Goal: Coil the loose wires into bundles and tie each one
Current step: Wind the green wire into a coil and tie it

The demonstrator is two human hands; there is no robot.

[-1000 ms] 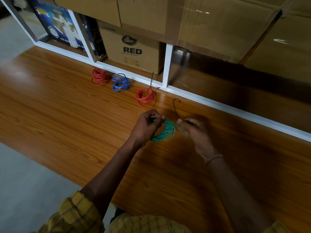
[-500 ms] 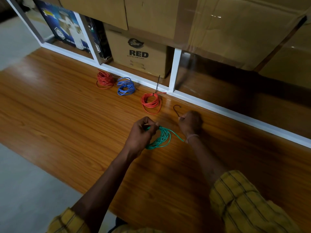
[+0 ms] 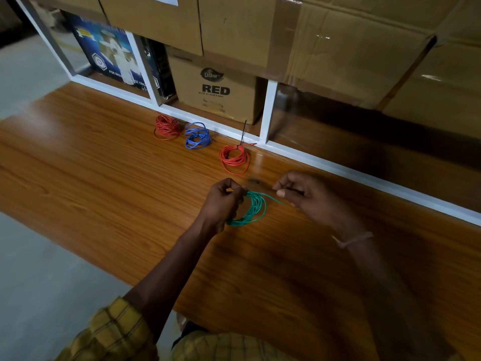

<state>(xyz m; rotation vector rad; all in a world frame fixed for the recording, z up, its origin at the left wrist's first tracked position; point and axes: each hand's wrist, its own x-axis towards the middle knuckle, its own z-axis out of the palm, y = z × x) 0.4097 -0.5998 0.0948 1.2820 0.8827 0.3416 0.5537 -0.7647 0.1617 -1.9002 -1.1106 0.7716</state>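
My left hand (image 3: 223,201) pinches the top of a green wire coil (image 3: 256,209), which hangs down onto the wooden table (image 3: 104,178). A loose green tail runs right, under my right hand (image 3: 304,196). That hand is closed on a thin black cable tie (image 3: 287,190), and a blurred dark end of it shows between the two hands. Further back lies a red coil (image 3: 234,158) with a black tie (image 3: 243,132) sticking up from it. A blue coil (image 3: 197,136) and another red coil (image 3: 166,127) lie to its left.
A white shelf frame (image 3: 364,168) runs along the table's far edge. Behind it stand a cardboard box marked RED (image 3: 216,92) and a blue printed box (image 3: 112,58), with large taped cartons (image 3: 325,35) above. Grey floor lies to the left.
My right hand reached forward to the hooked black tie on the table, picked it up and came back beside the green coil. My left hand kept its hold on the coil.
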